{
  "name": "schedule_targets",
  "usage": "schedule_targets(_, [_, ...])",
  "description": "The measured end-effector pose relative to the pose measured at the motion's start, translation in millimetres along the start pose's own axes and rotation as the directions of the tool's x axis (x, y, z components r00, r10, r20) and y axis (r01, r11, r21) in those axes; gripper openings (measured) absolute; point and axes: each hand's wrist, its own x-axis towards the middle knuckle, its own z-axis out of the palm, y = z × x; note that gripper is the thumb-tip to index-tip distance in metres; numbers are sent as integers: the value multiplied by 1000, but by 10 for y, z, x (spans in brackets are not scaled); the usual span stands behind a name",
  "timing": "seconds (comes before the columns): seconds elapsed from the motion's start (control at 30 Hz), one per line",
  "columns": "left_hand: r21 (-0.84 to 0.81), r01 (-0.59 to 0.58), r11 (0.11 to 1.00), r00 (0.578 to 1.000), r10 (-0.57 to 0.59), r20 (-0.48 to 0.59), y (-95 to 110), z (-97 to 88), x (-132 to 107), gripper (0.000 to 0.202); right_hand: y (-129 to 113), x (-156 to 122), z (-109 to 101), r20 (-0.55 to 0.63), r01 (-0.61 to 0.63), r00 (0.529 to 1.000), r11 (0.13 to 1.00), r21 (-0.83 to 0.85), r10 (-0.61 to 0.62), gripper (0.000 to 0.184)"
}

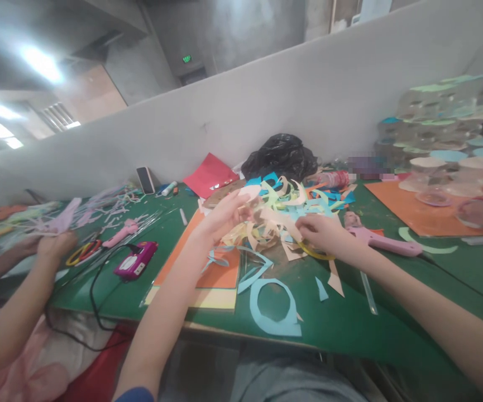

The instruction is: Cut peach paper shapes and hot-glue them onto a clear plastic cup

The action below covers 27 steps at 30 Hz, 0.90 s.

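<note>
My left hand (223, 218) reaches into a heap of coloured paper scraps (285, 209) on the green table (342, 324); its fingers pinch a pale paper piece (250, 192). My right hand (320, 234) rests at the heap's right side, fingers closed over beige scraps and a yellow ring-shaped strip (314, 254). Motion blur softens both hands. A light blue paper ring cut-out (272, 310) lies nearer the front edge. Orange and yellow sheets (207, 279) lie under my left forearm.
A pink glue gun (381, 240) lies right of my right hand. A magenta glue gun (136, 259) with black cord lies left. Another person's hands (55, 243) work at far left. Black bag (281, 156), red paper (210, 176), phone (146, 180) stand behind; stacked clear cups (450, 139) right.
</note>
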Motion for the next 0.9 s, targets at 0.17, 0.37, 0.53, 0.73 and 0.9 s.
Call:
schedule_targets(0.17, [11, -31, 999, 996, 31, -82, 75, -27, 5, 26, 78, -15, 111, 6, 190, 981, 958, -216, -194, 32])
schedule_targets(0.37, [48, 0, 999, 999, 1, -33, 138, -19, 22, 22, -21, -69, 138, -165, 252, 942, 940, -231, -293, 31])
schedule_targets(0.53, [75, 61, 995, 997, -64, 46, 189, 129, 71, 27, -181, -85, 89, -40, 47, 998, 974, 221, -39, 37])
schedule_targets(0.73, [26, 112, 993, 992, -113, 61, 261, 398, 141, 18, -232, -82, 67, 85, -94, 995, 872, 481, 60, 35])
schedule_targets(0.9, [38, 171, 985, 983, -173, 62, 275, 579, 188, 12, -207, -46, 113, 103, -140, 990, 791, 595, 97, 35])
